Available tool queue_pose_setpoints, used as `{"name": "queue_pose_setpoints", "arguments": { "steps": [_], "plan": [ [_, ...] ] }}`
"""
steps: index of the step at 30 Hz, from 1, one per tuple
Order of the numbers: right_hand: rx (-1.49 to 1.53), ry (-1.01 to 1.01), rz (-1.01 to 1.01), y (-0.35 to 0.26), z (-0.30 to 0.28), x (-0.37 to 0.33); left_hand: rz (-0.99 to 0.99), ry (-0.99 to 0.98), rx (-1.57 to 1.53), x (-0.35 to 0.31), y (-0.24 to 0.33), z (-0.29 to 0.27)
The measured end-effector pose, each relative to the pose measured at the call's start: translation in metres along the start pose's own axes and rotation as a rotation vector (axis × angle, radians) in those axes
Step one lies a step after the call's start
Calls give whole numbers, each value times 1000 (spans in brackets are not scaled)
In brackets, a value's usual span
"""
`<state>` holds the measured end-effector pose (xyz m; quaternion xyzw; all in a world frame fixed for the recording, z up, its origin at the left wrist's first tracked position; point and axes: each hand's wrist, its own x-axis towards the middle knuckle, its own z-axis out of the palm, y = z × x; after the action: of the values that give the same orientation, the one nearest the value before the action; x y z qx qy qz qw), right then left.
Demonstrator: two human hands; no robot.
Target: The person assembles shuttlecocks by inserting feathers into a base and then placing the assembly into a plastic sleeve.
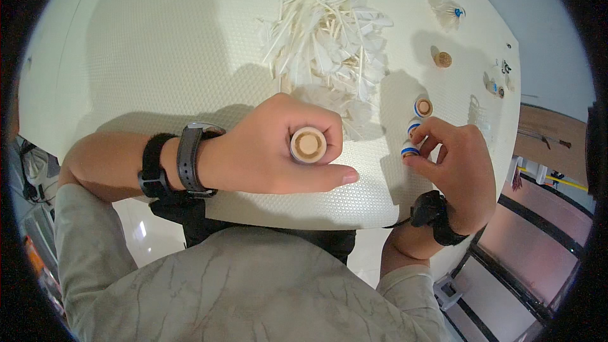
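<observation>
My left hand [272, 152] is closed around a round shuttlecock cork [308, 145], its tan end with a darker ring facing up. The rest of that piece is hidden in the fist, so I cannot tell its length. The left thumb sticks out to the right. My right hand [453, 158] pinches a cork with a blue band [410, 150] between thumb and fingertips, low over the table. Just beyond it, partly covered by the fingers, is another blue-banded cork [413, 128]. A third cork [423, 107], showing a ringed top, stands a little farther away.
A pile of loose white feathers [335, 38] lies beyond my left hand on the white textured table [158, 44]. At the far right are a feathered shuttlecock [451, 12] with a blue-banded base, a plain brown cork [443, 59] and small pieces [494, 87] near the table's edge.
</observation>
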<state>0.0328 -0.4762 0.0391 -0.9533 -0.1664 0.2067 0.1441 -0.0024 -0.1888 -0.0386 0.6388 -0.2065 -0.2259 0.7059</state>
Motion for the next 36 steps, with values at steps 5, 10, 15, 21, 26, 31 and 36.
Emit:
{"name": "queue_pose_setpoints", "arguments": {
  "steps": [5,10,15,21,26,31,36],
  "plan": [
    [107,-34,-67,-6,-6,5,39,0,20,0,-2,1],
    [172,-84,-9,-7,-8,11,63,22,47,-3,-2,2],
    [282,-139,8,6,-18,1,50,42,24,-3,2,2],
    [93,-119,30,-13,-2,-1,53,38,54,-4,3,3],
    [-27,-17,90,-7,6,-2,29,26,38,-3,4,4],
    [-1,23,43,-19,-1,0,31,16,53,-4,4,3],
    [223,62,-352,-39,-8,-5,87,37,68,-4,-1,6]
  ]
}}
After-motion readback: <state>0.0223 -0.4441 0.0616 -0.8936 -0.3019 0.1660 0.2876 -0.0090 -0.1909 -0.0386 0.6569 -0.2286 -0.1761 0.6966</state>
